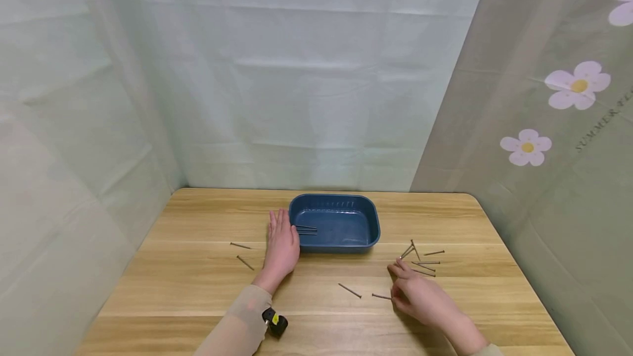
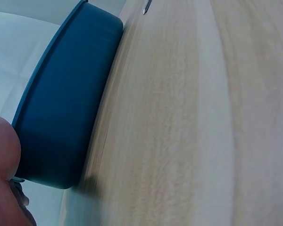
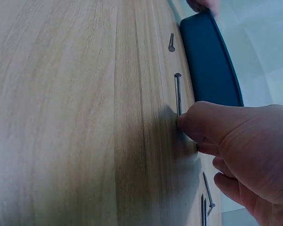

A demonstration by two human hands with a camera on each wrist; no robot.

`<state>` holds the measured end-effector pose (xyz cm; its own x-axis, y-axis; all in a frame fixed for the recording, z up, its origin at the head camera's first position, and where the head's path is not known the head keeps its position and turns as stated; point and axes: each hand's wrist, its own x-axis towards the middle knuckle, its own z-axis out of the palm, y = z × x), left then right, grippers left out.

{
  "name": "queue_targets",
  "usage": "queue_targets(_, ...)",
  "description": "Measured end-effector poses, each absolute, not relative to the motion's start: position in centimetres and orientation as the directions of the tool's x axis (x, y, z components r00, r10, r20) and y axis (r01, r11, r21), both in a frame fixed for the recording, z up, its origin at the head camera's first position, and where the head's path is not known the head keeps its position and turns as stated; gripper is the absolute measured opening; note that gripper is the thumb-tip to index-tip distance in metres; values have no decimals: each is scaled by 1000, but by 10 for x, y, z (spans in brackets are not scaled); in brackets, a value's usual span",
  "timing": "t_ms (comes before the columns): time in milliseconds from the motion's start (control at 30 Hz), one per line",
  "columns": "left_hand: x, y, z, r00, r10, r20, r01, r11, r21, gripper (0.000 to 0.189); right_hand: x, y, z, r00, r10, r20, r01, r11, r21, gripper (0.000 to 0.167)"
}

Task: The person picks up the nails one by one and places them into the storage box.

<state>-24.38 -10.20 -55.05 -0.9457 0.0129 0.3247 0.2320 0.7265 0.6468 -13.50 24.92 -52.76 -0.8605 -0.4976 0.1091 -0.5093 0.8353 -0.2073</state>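
A dark blue rectangular tray holds several nails at its left end. Against the tray's left side rests my left hand, its fingers stretched out along the outer wall. My right hand is low over the table to the right, its thumb and index finger pinching one end of a nail. In the right wrist view that nail lies along the wood with its head pointing away from the thumb. Another loose nail lies just left of it.
Beyond the right hand several nails lie scattered, some crossing. Left of the left hand are a nail and a second nail. The wooden table ends at a hanging cloth behind the tray.
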Motion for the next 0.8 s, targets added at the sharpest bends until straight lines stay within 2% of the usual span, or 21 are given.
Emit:
queue_targets(300, -242, -101, -548, -950, 20, 310, 229, 720, 655, 54, -133, 251, -531, -854, -513, 84, -518, 828, -214, 17)
queue_targets(700, -242, -101, -548, -952, 15, 304, 220, 726, 652, 54, -130, 256, -542, -845, -517, 137, -535, 826, -180, 15)
queue_targets(800, -242, -102, -548, -948, 15, 317, 229, 724, 651, 54, -130, 256, -541, -846, -511, 150, -532, 828, -178, 9)
